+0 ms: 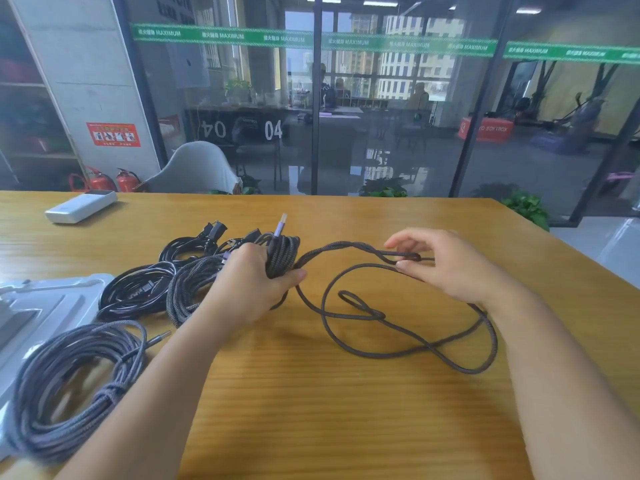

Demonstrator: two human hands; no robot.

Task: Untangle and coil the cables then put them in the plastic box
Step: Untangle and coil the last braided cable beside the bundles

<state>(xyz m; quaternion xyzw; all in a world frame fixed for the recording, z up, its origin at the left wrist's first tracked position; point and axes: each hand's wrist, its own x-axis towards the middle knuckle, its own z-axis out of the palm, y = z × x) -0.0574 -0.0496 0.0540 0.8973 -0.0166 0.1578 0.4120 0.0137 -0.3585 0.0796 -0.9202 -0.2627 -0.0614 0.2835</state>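
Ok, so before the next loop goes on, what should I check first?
1. Left hand grips the started coil: ok.
2. Right hand pinches the loose cable: ok.
3. Loose cable free of crossings: not ok, it crosses itself on the table.
4. Plug sticks out of the coil, clear of the loops: ok.
5. Finished coils lie apart from the loose cable: ok.
6. Box open and ready: cannot tell.
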